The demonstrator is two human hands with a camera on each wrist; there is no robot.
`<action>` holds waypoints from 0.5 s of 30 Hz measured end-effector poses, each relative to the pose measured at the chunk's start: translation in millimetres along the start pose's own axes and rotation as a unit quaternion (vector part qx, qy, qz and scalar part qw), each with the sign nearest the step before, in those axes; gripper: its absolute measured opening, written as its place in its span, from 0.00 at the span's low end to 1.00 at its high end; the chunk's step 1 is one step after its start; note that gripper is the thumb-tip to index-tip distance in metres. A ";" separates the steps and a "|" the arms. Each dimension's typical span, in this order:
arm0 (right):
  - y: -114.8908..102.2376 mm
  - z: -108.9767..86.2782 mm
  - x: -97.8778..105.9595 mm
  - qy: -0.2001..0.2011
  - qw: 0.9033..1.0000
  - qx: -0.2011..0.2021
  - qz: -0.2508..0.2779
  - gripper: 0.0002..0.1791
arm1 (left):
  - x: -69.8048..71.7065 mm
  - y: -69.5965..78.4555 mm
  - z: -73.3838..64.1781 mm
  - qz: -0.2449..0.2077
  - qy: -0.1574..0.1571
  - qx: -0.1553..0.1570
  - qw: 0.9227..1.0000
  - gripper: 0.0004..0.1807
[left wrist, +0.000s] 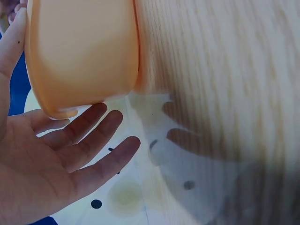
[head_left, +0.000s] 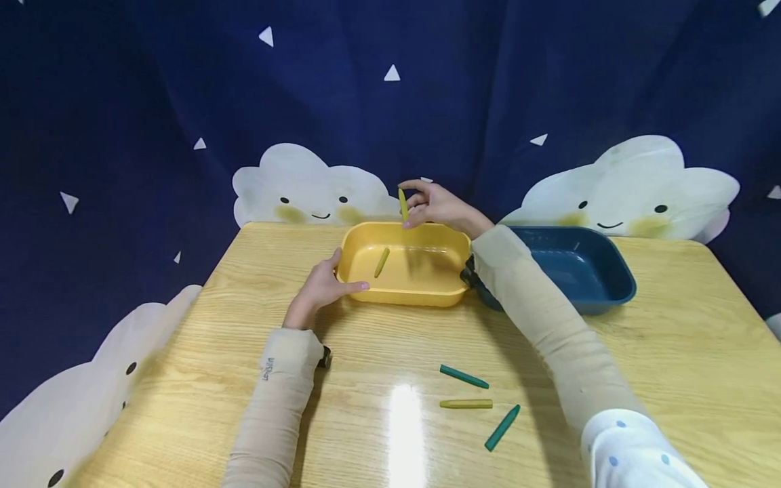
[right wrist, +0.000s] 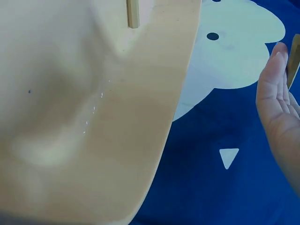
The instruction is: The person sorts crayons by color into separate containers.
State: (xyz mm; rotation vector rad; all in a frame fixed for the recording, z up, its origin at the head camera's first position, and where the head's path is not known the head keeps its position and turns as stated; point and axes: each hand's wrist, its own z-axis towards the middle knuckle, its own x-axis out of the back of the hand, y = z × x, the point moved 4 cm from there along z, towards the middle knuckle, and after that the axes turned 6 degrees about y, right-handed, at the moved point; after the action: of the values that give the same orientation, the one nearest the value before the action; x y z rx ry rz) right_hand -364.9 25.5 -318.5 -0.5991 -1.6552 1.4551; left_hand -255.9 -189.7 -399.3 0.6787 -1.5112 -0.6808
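Observation:
A yellow plastic basin (head_left: 421, 296) stands at the back of the table with one yellow crayon (head_left: 382, 262) lying in it. My left hand (head_left: 320, 283) holds the basin's left end, thumb along the front rim. The left wrist view shows the fingers spread against the basin's end wall (left wrist: 84, 51). Above the basin's back rim, my right hand (head_left: 441, 205) pinches another yellow crayon (head_left: 403, 205) almost upright between thumb and fingers. At the right edge of the right wrist view, that hand (right wrist: 279, 93) partly hides the crayon (right wrist: 294, 61).
A dark blue basin (head_left: 573, 264) stands right of the yellow one, partly behind my right forearm. Nearer on the wooden table (head_left: 201, 379) lie two green crayons (head_left: 464, 376) and a yellow crayon (head_left: 466, 404). A dark blue curtain (head_left: 427, 122) with clouds hangs behind.

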 end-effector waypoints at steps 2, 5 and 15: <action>1.5 2.5 -1.7 0.000 1.000 -0.007 0.000 0.44 | -0.3 -0.4 -0.2 0.000 0.000 0.003 1.000 0.59; 4.0 6.9 -4.1 0.001 1.000 -0.015 0.010 0.44 | 0.1 -1.1 -0.1 0.003 0.000 0.005 1.000 0.59; 23.0 18.1 -8.7 -0.004 1.000 -0.023 0.017 0.44 | 0.0 -0.4 0.3 0.005 0.000 0.004 1.000 0.59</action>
State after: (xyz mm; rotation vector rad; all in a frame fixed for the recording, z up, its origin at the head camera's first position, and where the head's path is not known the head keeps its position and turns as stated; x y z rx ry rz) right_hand -379.0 13.2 -342.7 -0.6504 -1.6961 1.4495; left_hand -256.2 -189.9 -399.6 0.6768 -1.5165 -0.6688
